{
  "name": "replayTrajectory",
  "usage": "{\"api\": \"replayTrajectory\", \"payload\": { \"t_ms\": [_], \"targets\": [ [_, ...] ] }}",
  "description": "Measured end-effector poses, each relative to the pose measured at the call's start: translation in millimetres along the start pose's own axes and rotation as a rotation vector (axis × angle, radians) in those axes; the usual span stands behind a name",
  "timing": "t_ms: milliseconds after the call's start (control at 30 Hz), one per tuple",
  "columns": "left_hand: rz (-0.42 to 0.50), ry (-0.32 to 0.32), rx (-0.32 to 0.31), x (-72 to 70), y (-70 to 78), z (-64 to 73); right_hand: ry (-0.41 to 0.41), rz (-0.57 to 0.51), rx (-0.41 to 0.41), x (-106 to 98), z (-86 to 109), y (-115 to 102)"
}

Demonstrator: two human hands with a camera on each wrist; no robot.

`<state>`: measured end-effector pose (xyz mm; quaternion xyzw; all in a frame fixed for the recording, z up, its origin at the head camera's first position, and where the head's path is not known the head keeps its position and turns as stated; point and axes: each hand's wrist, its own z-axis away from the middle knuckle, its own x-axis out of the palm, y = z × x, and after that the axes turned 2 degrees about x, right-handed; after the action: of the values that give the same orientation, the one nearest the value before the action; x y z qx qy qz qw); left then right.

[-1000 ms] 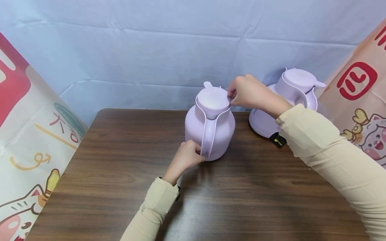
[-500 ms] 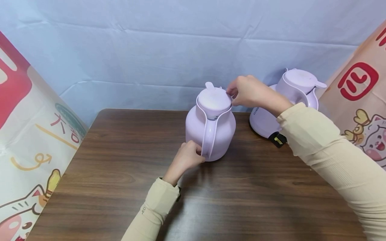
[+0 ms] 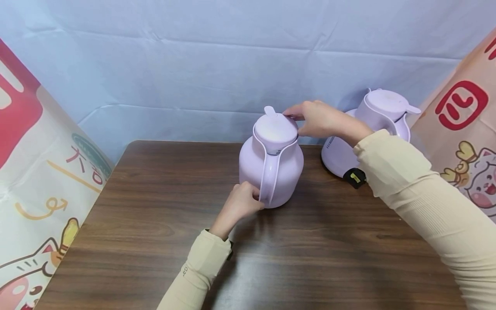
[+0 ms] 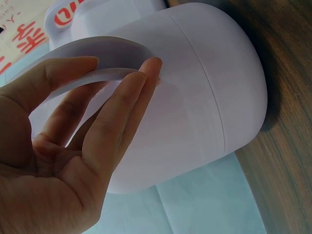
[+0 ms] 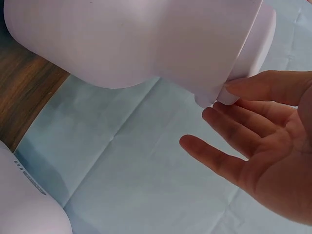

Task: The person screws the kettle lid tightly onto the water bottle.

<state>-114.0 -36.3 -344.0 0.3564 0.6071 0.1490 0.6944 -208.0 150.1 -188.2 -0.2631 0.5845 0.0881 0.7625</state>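
A lavender thermal jug [image 3: 248, 161] stands upright on the table, its handle [image 3: 268, 178] facing the person. Low on that handle, my left hand [image 3: 241, 201] holds on; the left wrist view shows the thumb and curled fingers round the handle [image 4: 109, 74]. My right hand [image 3: 321, 119] is at the right edge of the jug's round lid [image 3: 276, 129]. In the right wrist view the thumb lies on a small tab of the lid [image 5: 229, 96], with fingertips just beneath it and another finger standing away. The lid sits in the jug's neck, its thumb tab pointing backward.
A second lavender jug [image 3: 337, 157] stands at the back right, partly behind the right forearm, with a black strap-like piece [image 3: 354, 177] seen before it. The brown wooden table [image 3: 174, 193] ends at a pale blue cloth backdrop [image 3: 193, 77]. Printed sheets [image 3: 461, 105] hang at both sides.
The right hand's fingers have spread a little, one reaching farther back along the lid's edge. The left hand and the jug keep their places; the view has shifted very slightly.
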Motion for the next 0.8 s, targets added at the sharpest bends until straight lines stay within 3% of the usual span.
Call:
{"api": "replayTrajectory", "payload": {
  "t_ms": [633,800],
  "targets": [
    [0.002,0.011,0.007,-0.5,-0.5,1.5,0.055,0.006,-0.055,2.0,2.0,0.1],
    [0.002,0.011,0.003,-0.6,-0.6,1.3,0.067,0.022,-0.038,1.8,4.2,-2.9]
  ]
}}
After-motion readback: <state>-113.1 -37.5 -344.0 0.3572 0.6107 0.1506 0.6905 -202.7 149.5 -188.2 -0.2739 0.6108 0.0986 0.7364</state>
